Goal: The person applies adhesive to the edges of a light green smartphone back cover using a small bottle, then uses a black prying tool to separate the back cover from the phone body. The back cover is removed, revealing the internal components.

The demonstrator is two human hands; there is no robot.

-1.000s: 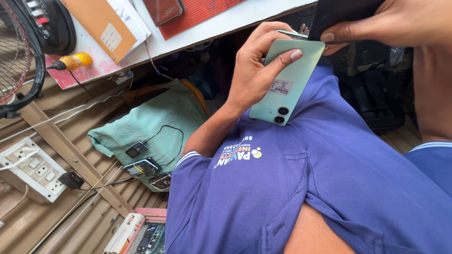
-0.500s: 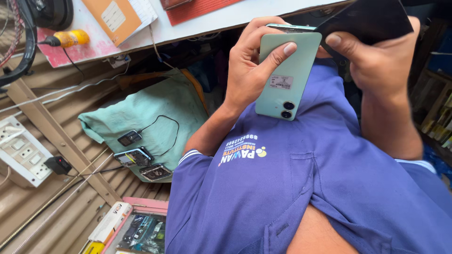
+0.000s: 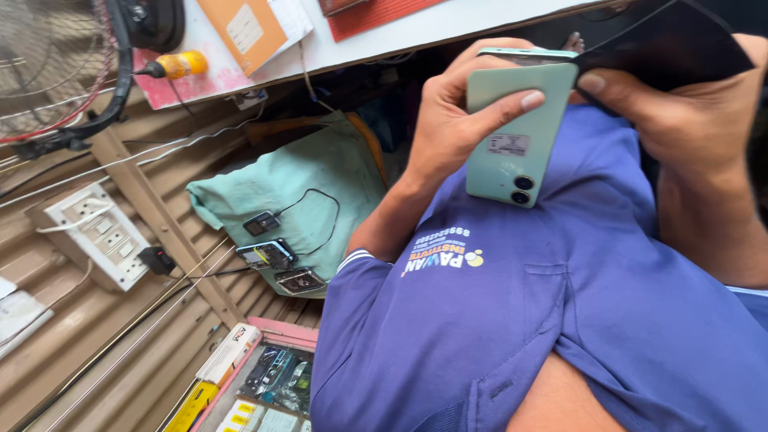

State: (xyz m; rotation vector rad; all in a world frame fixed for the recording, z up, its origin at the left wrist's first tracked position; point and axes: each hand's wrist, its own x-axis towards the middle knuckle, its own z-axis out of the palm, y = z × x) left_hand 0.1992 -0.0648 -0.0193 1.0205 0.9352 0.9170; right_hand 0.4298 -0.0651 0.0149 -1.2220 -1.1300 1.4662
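left hand (image 3: pixel 452 120): wrapped round the mint-green phone (image 3: pixel 516 132), fingers (image 3: pixel 512 106) curled across its back, thumb side hidden behind the body; grasping it firmly.
right hand (image 3: pixel 680 120): at 3 o'clock of the phone, fingers pinching a black flat panel (image 3: pixel 672 44), thumb tip pressed against the phone's top right corner.
phone: held up in front of the chest at about 1 o'clock in the view, back facing the camera, tilted, twin camera lenses at its lower end, small white sticker mid-back.
black panel: dark flat sheet, touching the phone's top edge, angled up and away toward 2 o'clock; whether it is a screen or a cover cannot be told.
shirt (image 3: pixel 544 320): blue polo with a chest pocket, fills 4 to 6 o'clock.
green cloth (image 3: pixel 320 172): at 9 o'clock of the phone, well apart, lying on a lower ledge.
small devices (image 3: pixel 276 256): three small dark units on the cloth's lower edge, one with a thin black cable looping off it.
surface (image 3: pixel 384 36): white, along 11 to 12 o'clock, carrying an orange envelope (image 3: pixel 240 28) and a yellow-handled tool (image 3: pixel 176 64).
fan (image 3: pixel 48 72): wire guard at 10 o'clock.
socket board (image 3: pixel 100 232): white, at 9 o'clock, black plug just beside it.
parts tray (image 3: pixel 276 376): pink-rimmed, at 7 o'clock.
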